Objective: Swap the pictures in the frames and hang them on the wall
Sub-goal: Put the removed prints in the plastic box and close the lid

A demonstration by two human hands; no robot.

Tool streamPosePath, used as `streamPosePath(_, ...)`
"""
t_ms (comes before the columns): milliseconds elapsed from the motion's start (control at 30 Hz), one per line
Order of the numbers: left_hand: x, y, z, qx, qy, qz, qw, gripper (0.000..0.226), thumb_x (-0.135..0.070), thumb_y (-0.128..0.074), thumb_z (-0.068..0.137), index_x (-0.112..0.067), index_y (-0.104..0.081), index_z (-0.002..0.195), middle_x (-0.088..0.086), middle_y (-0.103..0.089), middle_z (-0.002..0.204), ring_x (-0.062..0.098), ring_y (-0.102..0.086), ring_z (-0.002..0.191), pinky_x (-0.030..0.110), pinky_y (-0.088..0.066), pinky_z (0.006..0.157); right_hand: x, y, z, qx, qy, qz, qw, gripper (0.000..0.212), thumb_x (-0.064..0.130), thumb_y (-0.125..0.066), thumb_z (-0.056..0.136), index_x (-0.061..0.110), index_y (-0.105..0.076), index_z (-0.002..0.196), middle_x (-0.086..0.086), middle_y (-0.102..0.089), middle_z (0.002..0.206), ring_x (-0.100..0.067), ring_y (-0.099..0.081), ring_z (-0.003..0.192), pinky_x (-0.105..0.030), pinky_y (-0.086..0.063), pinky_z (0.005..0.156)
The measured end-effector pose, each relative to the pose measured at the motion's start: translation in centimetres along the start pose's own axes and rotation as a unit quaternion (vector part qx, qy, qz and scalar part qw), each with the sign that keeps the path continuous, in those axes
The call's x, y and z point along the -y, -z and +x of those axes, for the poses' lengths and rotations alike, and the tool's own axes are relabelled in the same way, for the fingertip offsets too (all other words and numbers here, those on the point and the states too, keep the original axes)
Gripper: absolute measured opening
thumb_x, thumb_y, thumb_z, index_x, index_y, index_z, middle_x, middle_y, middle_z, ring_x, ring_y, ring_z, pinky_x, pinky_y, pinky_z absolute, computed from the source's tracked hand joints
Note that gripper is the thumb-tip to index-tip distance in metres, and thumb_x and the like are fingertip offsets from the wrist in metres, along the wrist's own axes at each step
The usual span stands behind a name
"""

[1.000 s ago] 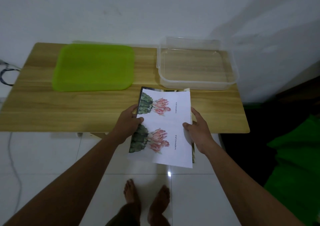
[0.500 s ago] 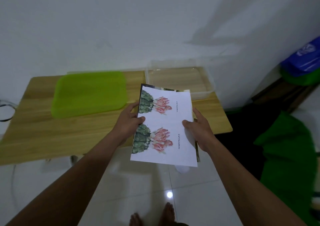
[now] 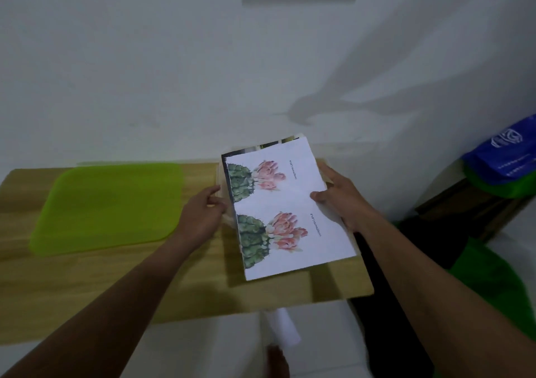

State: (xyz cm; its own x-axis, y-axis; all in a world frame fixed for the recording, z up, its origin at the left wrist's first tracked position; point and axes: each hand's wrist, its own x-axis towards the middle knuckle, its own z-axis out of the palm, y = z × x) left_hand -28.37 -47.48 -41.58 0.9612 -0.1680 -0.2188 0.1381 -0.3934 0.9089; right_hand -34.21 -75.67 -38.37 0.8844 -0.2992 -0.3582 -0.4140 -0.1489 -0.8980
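Right grip (image 3: 336,200) pinches the white printed cactus-flower sheets (image 3: 290,212) above the wooden bench (image 3: 145,284) — left grip (image 3: 203,212) at their edge, hold unclear. Best to support both edges evenly — no creasing.

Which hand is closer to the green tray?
Left. The left hand is just right of the green tray, beside the printed sheets; the right hand grips their far edge.
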Motion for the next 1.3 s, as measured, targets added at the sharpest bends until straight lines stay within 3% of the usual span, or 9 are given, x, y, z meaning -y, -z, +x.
streamPosePath(67, 0.9, 0.0, 2.5, -0.037, -0.021, 0.122, 0.992, 0.051, -0.023, -0.062, 0.091, -0.019, -0.049, 0.140, 0.004, -0.064, 0.123, 0.018, -0.060, 0.107, 0.027, -0.045, 0.085, 0.7, 1.9, 3.1, 0.024, 0.009, -0.028, 0.999, 0.076, -0.010, -0.063, 0.084, 0.043, -0.051, 0.138, 0.006, -0.069, 0.123, -0.017, -0.067, 0.107, -0.035, -0.051, 0.097)
streamPosePath(167, 1.8, 0.5, 5.1, 0.022, -0.008, 0.239, 0.971, 0.086, -0.037, -0.074, 0.082, -0.019, -0.027, 0.152, 0.004, -0.033, 0.154, 0.021, -0.034, 0.139, 0.034, -0.030, 0.110, 1.7, 4.3, 8.0, 0.068, 0.008, -0.070, 0.995, 0.077, -0.013, -0.062, 0.083, 0.041, -0.052, 0.138, 0.001, -0.071, 0.119, -0.020, -0.067, 0.107, -0.035, -0.050, 0.098)
streamPosePath(367, 2.0, 0.0, 8.8, 0.169, 0.018, 0.406, 0.898, 0.141, -0.052, -0.089, 0.051, -0.018, 0.001, 0.155, 0.007, 0.001, 0.162, 0.023, -0.009, 0.149, 0.035, -0.021, 0.116, 2.6, 4.5, 16.6, 0.186, 0.028, -0.243, 0.952, 0.079, -0.008, -0.066, 0.083, 0.046, -0.050, 0.138, -0.002, -0.069, 0.120, -0.025, -0.064, 0.110, -0.036, -0.049, 0.096)
streamPosePath(500, 2.2, -0.8, 10.4, 0.173, 0.027, 0.412, 0.894, 0.145, -0.056, -0.087, 0.050, -0.012, 0.004, 0.154, 0.009, 0.003, 0.162, 0.023, -0.006, 0.149, 0.033, -0.019, 0.117, 3.2, 2.3, 20.9, 0.250, 0.061, -0.359, 0.897, 0.080, -0.004, -0.068, 0.085, 0.041, -0.042, 0.145, 0.007, -0.042, 0.152, -0.020, -0.042, 0.136, -0.031, -0.033, 0.108)
streamPosePath(700, 3.1, -1.4, 12.0, 0.175, 0.028, 0.437, 0.882, 0.146, -0.061, -0.084, 0.051, -0.008, 0.006, 0.153, 0.005, 0.007, 0.162, 0.024, -0.010, 0.148, 0.033, -0.020, 0.117, 3.5, -1.9, 25.1, 0.274, 0.125, -0.514, 0.804, 0.081, -0.003, -0.062, 0.090, 0.037, -0.028, 0.152, 0.000, -0.026, 0.161, -0.023, -0.033, 0.143, -0.027, -0.029, 0.106)
streamPosePath(867, 3.5, -1.5, 12.2, 0.181, 0.013, 0.456, 0.871, 0.145, -0.063, -0.082, 0.054, -0.008, 0.008, 0.153, 0.002, 0.008, 0.161, 0.022, -0.011, 0.148, 0.032, -0.020, 0.116, 2.0, -5.0, 26.5, 0.275, 0.160, -0.562, 0.764, 0.087, -0.009, -0.040, 0.089, 0.053, -0.026, 0.147, -0.001, -0.029, 0.160, -0.023, -0.054, 0.117, -0.030, -0.049, 0.086)
streamPosePath(967, 3.9, -1.4, 12.3, 0.181, 0.018, 0.453, 0.873, 0.145, -0.062, -0.082, 0.053, -0.010, 0.011, 0.152, 0.001, 0.009, 0.161, 0.022, -0.011, 0.148, 0.035, -0.023, 0.118, 0.9, -6.2, 26.9, 0.266, 0.180, -0.575, 0.753, 0.086, -0.010, -0.038, 0.089, 0.053, -0.026, 0.148, -0.002, -0.044, 0.151, -0.021, -0.059, 0.102, -0.028, -0.048, 0.072)
streamPosePath(1100, 4.3, -1.3, 12.3, 0.179, 0.022, 0.444, 0.878, 0.146, -0.062, -0.083, 0.053, -0.013, 0.013, 0.152, -0.001, 0.011, 0.161, 0.021, -0.010, 0.148, 0.036, -0.023, 0.118, -1.2, -6.8, 27.4, 0.217, 0.227, -0.586, 0.747, 0.076, -0.004, -0.048, 0.094, 0.041, -0.026, 0.152, -0.007, -0.047, 0.145, -0.030, -0.053, 0.122, -0.035, -0.046, 0.099)
streamPosePath(1300, 4.0, -1.4, 12.3, 0.179, 0.020, 0.441, 0.879, 0.146, -0.060, -0.084, 0.053, -0.012, 0.013, 0.152, -0.001, 0.009, 0.161, 0.020, -0.010, 0.148, 0.035, -0.023, 0.118, -4.0, -6.3, 26.5, 0.155, 0.344, -0.590, 0.714, 0.048, 0.002, -0.055, 0.092, 0.012, -0.051, 0.139, -0.017, -0.050, 0.137, -0.038, -0.047, 0.126, -0.043, -0.042, 0.103)
